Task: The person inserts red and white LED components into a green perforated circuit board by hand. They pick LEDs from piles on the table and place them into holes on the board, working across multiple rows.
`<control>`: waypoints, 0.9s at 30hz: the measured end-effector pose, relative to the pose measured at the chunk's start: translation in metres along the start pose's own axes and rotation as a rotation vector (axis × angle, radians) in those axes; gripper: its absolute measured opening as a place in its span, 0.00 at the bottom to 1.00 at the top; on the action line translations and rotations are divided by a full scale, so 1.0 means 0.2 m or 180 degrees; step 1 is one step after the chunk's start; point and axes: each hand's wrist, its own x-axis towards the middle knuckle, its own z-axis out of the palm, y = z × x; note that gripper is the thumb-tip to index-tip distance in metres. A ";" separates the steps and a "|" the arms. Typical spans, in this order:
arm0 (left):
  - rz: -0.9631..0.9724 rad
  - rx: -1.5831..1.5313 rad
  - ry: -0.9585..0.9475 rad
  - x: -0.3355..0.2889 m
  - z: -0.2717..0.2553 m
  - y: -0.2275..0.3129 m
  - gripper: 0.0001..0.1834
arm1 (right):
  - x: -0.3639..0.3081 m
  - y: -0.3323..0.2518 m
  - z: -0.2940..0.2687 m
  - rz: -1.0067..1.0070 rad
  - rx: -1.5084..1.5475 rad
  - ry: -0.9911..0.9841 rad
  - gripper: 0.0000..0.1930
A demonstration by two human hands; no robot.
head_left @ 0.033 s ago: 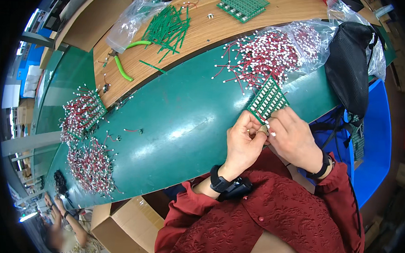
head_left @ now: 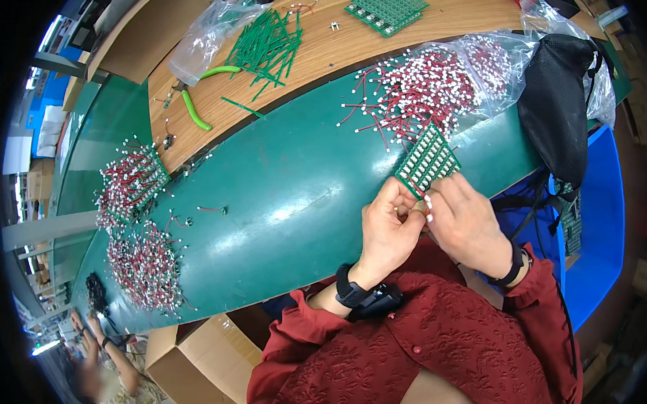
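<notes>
My left hand (head_left: 390, 233) grips the near corner of a green circuit board (head_left: 430, 158) that carries rows of small white connectors. The board is tilted above the green mat, close to a loose pile of cables. At the same corner, my right hand (head_left: 466, 223) has its fingers pinched on a short red cable (head_left: 429, 202) with white plugs. Fingers hide part of that cable, and I cannot tell whether its end sits in a connector. Just beyond the board lies the heap of red cables with white plugs (head_left: 425, 86), partly spilling from a clear plastic bag (head_left: 502, 65).
Boards with cables attached (head_left: 136, 181) and another cable heap (head_left: 144, 266) lie at the left. Green-handled cutters (head_left: 194, 110), green strips (head_left: 267, 49) and stacked boards (head_left: 387, 8) are at the back. A black bag (head_left: 557, 104) and a blue bin (head_left: 600, 224) stand right; a co-worker's hands (head_left: 94, 329) show lower left.
The white plugs by my right fingers have shifted slightly, and my right hand has moved a little. My left hand and the board stay in place.
</notes>
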 end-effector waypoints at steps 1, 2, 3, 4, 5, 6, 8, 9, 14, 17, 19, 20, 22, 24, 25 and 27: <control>0.0046 0.0125 -0.0011 0.00 -0.01 -0.01 0.07 | 0.00 -0.01 0.01 -0.0020 -0.0126 -0.0013 0.12; 0.0090 0.0255 -0.0014 0.01 -0.01 -0.01 0.07 | -0.01 -0.02 0.02 -0.0043 -0.0243 -0.0026 0.12; 0.0132 0.0386 -0.0010 0.00 -0.02 -0.02 0.07 | -0.01 -0.03 0.03 -0.0039 -0.0228 0.0019 0.11; 0.0155 0.0405 0.0003 0.00 -0.02 -0.02 0.07 | -0.01 -0.03 0.03 -0.0058 -0.0244 0.0039 0.12; 0.0181 0.0423 0.0006 0.01 -0.02 -0.02 0.07 | -0.02 -0.03 0.03 -0.0052 -0.0265 0.0012 0.12; 0.0212 0.0440 0.0001 0.01 -0.02 -0.02 0.07 | -0.02 -0.03 0.03 -0.0020 -0.0300 -0.0033 0.12; 0.0090 0.0269 -0.0028 0.01 -0.01 -0.01 0.07 | -0.02 -0.01 0.03 0.0016 -0.0013 0.0139 0.11; 0.0037 0.0189 -0.0039 0.01 -0.01 0.01 0.07 | -0.02 0.00 0.03 -0.0014 0.0115 0.0159 0.11; -0.0407 -0.0130 -0.0209 0.03 -0.01 0.08 0.07 | -0.01 0.14 0.02 0.0359 0.1680 0.0263 0.05; -0.0495 -0.0189 -0.0216 0.03 -0.02 0.09 0.07 | -0.02 0.15 0.04 0.0562 0.1955 0.0151 0.05; -0.0474 -0.0222 -0.0224 0.04 -0.02 0.09 0.07 | -0.02 0.15 0.03 0.0610 0.1906 0.0144 0.05; -0.0455 -0.0227 -0.0232 0.04 -0.02 0.08 0.07 | -0.01 0.15 0.03 0.0618 0.1895 0.0115 0.05; -0.0432 -0.0224 -0.0243 0.04 -0.03 0.08 0.07 | 0.00 0.13 0.02 0.0575 0.1727 0.0105 0.05; -0.0433 -0.0227 -0.0262 0.04 -0.03 0.07 0.07 | 0.01 0.11 0.00 0.0449 0.1420 0.0089 0.06; -0.0422 -0.0213 -0.0257 0.03 -0.03 0.06 0.07 | 0.01 0.10 -0.01 0.0341 0.1202 0.0078 0.07; -0.0413 -0.0196 -0.0234 0.03 -0.03 0.06 0.07 | 0.01 0.08 -0.02 0.0207 0.0845 0.0060 0.08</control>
